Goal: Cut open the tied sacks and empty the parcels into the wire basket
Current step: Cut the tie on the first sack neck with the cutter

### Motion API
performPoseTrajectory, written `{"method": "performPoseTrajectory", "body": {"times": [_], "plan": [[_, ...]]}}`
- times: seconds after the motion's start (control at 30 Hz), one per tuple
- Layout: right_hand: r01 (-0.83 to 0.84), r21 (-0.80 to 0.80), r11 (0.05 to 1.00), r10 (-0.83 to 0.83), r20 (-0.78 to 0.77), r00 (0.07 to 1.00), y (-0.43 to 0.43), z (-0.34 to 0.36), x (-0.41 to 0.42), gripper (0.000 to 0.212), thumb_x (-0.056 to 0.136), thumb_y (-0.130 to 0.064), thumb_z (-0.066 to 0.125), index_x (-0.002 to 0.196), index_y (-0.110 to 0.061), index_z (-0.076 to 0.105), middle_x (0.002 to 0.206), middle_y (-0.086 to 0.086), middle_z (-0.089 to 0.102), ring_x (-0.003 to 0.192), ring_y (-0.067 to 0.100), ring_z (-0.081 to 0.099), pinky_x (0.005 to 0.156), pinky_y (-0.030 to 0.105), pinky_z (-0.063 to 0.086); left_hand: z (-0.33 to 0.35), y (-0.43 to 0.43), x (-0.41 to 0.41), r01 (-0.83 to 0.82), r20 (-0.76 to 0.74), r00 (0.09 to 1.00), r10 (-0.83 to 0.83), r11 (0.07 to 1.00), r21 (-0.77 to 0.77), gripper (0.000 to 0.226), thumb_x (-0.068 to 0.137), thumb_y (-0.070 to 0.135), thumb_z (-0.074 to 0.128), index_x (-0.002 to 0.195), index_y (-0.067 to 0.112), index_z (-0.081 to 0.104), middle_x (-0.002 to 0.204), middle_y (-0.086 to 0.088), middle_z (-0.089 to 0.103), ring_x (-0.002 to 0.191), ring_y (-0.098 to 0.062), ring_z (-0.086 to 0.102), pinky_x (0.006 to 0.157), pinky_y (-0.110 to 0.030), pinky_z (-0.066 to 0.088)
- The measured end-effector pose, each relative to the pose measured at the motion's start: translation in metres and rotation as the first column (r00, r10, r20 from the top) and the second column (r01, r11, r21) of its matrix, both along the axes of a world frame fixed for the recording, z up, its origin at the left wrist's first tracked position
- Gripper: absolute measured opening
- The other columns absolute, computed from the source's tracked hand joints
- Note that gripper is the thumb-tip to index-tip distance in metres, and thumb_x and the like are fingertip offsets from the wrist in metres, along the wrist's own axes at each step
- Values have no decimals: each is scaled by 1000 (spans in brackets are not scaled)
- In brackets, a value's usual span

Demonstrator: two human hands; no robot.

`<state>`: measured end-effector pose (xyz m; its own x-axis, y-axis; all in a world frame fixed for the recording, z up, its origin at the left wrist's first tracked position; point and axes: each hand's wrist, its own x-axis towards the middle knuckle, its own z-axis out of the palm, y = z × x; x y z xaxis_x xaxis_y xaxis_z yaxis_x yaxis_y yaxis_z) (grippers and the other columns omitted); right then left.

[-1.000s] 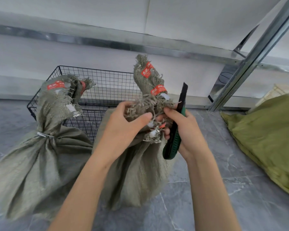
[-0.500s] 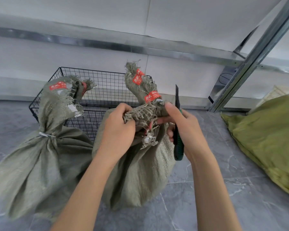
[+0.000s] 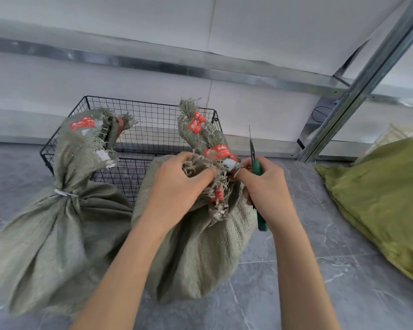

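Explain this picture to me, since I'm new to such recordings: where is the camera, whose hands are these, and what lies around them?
No machine: a person wears one wide-angle camera on the head, looking down at their bare hands. The left hand grips the frayed neck of the middle sack; the right hand holds a green utility knife, blade up. A second sack, tied shut, stands to its left. Both sit on the grey floor before a black wire basket. A yellow-green sack lies at right.
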<state>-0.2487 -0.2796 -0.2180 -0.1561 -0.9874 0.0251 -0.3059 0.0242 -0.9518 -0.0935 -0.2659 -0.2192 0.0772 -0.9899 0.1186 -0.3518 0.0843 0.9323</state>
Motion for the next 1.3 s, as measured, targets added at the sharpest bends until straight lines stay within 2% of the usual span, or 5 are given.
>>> {"method": "performPoseTrajectory", "body": {"times": [0.23,0.4,0.53,0.93,1.3], "plan": [[-126,40,991,128,-38,991,6,7,-2,22,82,-21,65,88,-1,58,74,22,58,58,18,37,55,32,32,-14,-7,0,-159,186,967,175,983,-95,30,86,18,64,116,15,66,111,9,63,106,-7,53,87,-20,34],[-194,99,976,200,-64,978,10,17,-1,29,94,-35,46,92,-9,59,58,-7,62,46,12,40,48,24,34,-11,-8,-3,-153,88,982,167,977,-148,19,86,12,56,103,15,64,94,2,66,90,-16,60,83,-35,47],[-189,33,981,192,-174,966,10,14,0,42,89,-46,56,92,-4,57,64,8,48,55,13,39,55,30,32,-4,-5,-5,-172,-22,985,170,974,-149,11,84,4,49,82,13,55,64,-3,58,63,-23,56,65,-39,43],[72,-160,985,-120,-314,942,-1,-2,11,24,81,-36,70,74,-19,54,63,-7,52,61,17,45,58,34,36,-8,-9,0,-188,-160,971,176,980,-62,16,90,5,45,92,14,58,60,1,56,55,-14,50,53,-28,40],[-189,-11,982,187,-111,976,10,14,11,17,89,-38,49,82,-23,53,66,-2,57,54,10,44,56,31,33,-7,-10,-3,-109,-236,966,106,994,3,17,93,42,49,97,30,61,68,2,59,69,-11,58,71,-22,46]]}}
